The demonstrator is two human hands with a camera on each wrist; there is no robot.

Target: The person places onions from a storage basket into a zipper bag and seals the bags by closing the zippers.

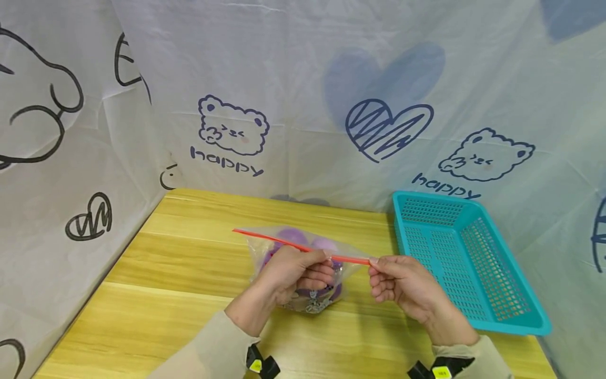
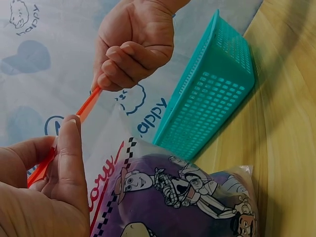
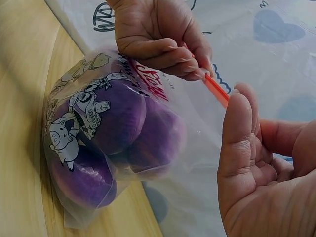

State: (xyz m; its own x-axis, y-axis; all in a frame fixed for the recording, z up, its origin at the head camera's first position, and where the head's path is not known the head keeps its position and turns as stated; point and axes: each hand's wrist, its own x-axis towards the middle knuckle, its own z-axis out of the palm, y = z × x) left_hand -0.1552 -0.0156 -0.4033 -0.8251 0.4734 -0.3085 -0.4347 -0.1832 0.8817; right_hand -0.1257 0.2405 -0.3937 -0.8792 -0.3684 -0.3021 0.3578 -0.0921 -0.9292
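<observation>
A clear zip bag (image 1: 312,304) with cartoon prints and a red zip strip (image 1: 258,235) along its top rests on the wooden table. Several round purple things (image 3: 118,116) fill it. My left hand (image 1: 298,271) pinches the red strip near its middle between thumb and fingers. At the strip's right end, my right hand (image 1: 402,281) pinches it between thumb and index finger, other fingers curled. The strip runs taut between the two hands. In the left wrist view, the printed bag side (image 2: 182,197) hangs below the strip.
A turquoise plastic basket (image 1: 473,310) with perforated walls stands to the right, beside my right hand. The table (image 1: 180,252) meets a white printed cloth (image 1: 303,79) at the back and left.
</observation>
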